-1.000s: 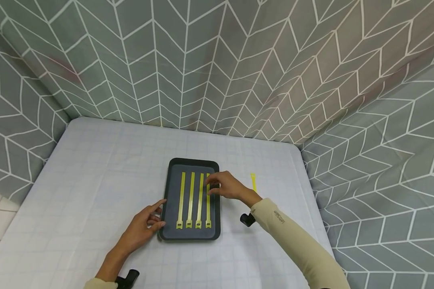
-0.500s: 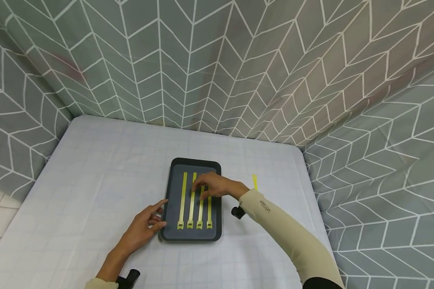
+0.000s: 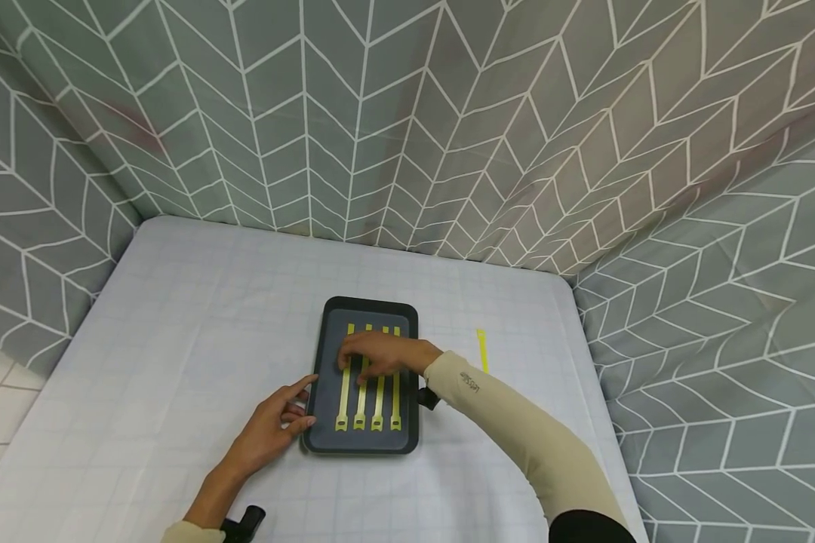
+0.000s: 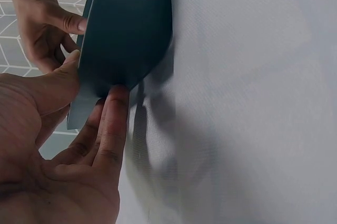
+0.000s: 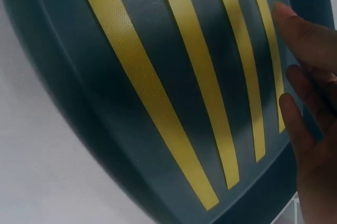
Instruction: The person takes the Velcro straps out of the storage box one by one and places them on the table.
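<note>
**Strips lined up, right hand smoothing across the tray**

The right hand [image 3: 380,354] lies with fingers spread and fairly straight over the four yellow strips [image 3: 369,400], pressing on their upper halves rather than pinching any one; the wrist view shows its fingertips [image 5: 303,34] just at the far strip; the left hand [image 3: 275,426] rests relaxed against the near-left edge of the dark tray [image 3: 329,332], thumb and fingers [image 4: 113,124] touching its rim, steadying it; the strips lie side by side inside the tray, roughly parallel, tabs toward the person; a fifth strip [image 3: 481,349] lies alone on the pale tablecloth [image 3: 176,317], right of the tray; so the step in hand looks like straightening the row; the next move probably calls for a light pinch on that loose strip.
</note>
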`<state>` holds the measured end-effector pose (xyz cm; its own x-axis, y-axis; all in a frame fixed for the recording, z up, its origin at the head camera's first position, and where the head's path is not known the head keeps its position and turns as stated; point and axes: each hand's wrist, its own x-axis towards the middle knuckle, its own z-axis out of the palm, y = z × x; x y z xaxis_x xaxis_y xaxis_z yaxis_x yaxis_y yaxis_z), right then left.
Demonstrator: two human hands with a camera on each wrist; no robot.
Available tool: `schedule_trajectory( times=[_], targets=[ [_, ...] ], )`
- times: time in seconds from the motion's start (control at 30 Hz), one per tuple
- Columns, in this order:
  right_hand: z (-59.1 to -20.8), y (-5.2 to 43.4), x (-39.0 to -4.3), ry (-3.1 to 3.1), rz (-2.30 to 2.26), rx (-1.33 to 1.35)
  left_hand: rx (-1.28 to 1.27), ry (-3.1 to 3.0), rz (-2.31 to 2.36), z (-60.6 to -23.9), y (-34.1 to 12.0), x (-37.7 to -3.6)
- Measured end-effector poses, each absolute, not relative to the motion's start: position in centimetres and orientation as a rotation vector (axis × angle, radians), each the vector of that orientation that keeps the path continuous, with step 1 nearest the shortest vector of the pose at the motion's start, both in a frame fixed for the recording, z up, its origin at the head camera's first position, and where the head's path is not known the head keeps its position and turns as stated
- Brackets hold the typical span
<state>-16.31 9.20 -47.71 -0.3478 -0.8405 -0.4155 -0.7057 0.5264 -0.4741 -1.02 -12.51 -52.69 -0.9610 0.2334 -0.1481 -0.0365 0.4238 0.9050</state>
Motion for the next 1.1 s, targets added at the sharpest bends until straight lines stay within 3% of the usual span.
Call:
schedule_trajectory(
  times=[1.1],
  targets=[
    [-48.7,6.7,-15.8,2.161,-0.001,-1.364,0.148,2.421,1.539,-52.4,-12.5,-1.0]
  ],
)
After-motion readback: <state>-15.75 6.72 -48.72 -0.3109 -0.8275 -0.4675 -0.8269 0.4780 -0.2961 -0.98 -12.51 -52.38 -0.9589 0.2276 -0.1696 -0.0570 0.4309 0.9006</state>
